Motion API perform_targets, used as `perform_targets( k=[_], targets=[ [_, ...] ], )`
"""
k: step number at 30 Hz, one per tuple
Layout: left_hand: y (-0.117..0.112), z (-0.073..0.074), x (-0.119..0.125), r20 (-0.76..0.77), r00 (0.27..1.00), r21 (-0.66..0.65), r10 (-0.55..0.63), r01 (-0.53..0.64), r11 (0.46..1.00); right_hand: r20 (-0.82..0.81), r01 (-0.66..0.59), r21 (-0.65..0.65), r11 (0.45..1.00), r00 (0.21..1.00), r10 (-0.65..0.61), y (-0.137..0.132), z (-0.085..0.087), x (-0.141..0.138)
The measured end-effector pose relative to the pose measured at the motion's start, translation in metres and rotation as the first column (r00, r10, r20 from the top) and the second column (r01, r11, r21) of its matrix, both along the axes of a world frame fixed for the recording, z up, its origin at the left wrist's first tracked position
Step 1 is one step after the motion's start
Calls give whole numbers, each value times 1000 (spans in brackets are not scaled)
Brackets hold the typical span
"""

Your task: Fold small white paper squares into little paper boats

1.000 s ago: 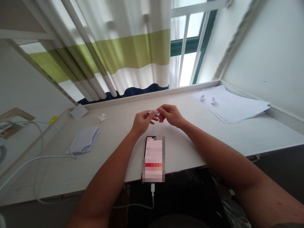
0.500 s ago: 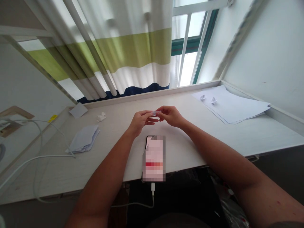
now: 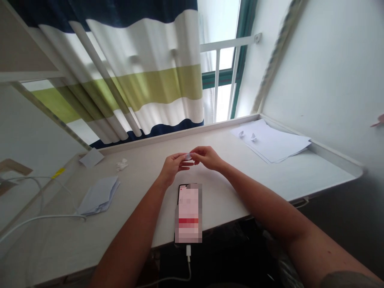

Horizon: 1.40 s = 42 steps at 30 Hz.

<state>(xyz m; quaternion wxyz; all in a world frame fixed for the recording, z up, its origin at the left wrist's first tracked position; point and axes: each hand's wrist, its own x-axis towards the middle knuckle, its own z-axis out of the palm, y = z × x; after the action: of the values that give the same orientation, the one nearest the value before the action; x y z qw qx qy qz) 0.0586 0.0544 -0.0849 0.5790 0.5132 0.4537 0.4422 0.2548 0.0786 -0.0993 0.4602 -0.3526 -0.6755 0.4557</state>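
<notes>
Head view, dial centred on the hands, 12 o'clock toward the window. The left hand [image 3: 173, 168] and right hand [image 3: 207, 158] meet at centre, forearms coming in from 7 and 5 o'clock. Fingers of both hands are pinched together on a small folded white paper piece [image 3: 188, 156]; its exact shape is too small to tell.

The pale wood-grain counter [image 3: 222, 192] has a raised white back lip [image 3: 168, 138] at 12 o'clock. Its front edge runs just below the hands at 6 o'clock, with a stretch of bare surface around them. At 6 o'clock, a black smartphone [image 3: 188, 214] lies at that front edge, its screen pixelated and unreadable. A white charging cable [image 3: 188, 251] runs from its lower end over the edge.

At 2 o'clock, a loose stack of white paper sheets [image 3: 279, 146] carries two tiny folded white paper boats [image 3: 241, 133] [image 3: 254, 137], standing just apart. At 9 o'clock lie a crumpled white paper scrap [image 3: 121, 164] and a single white paper square [image 3: 91, 157]; at 8 o'clock, a pile of folded pale paper [image 3: 99, 196]. Behind the counter hangs a white, green and navy striped curtain [image 3: 141, 72].
</notes>
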Motion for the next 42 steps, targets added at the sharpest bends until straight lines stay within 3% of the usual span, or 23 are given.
perform_targets(
  k=[5,9,12,15,21,25,28,32,34,37,38,40,42],
  targets=[
    [10,18,10,-107,990,-11,-94,93,996,-25,124,-74,990,992,-126,5,18,12],
    [26,34,40,-210,964,-13,-161,162,987,108,162,-149,976,983,-147,10,41,47],
    [41,38,85,-269,923,-48,-277,274,960,200,263,-177,948,953,-227,11,56,97],
    [54,36,149,-314,863,-73,-395,393,917,272,362,-243,900,916,-295,10,63,164],
    [67,23,275,-472,738,-69,-481,514,855,349,554,-294,779,821,-452,-1,52,285],
    [73,8,326,-516,696,-41,-499,562,826,402,635,-345,691,766,-502,-4,37,322],
    [77,0,343,-548,683,-39,-483,556,830,424,677,-362,641,732,-533,0,26,332],
    [80,3,326,-564,692,-21,-450,533,846,479,745,-329,580,661,-578,5,21,338],
    [83,11,298,-562,706,-15,-430,512,859,510,795,-266,546,597,-620,4,25,336],
    [90,21,236,-493,788,31,-368,439,898,548,843,-152,517,507,-666,2,40,318],
    [91,23,211,-466,818,44,-337,402,915,552,841,-124,527,500,-668,1,45,305],
    [90,24,157,-410,872,75,-268,325,943,548,798,-84,596,537,-641,5,55,266],
    [78,20,100,-349,922,100,-166,213,972,531,662,-55,747,653,-540,13,61,208]
  ],
)
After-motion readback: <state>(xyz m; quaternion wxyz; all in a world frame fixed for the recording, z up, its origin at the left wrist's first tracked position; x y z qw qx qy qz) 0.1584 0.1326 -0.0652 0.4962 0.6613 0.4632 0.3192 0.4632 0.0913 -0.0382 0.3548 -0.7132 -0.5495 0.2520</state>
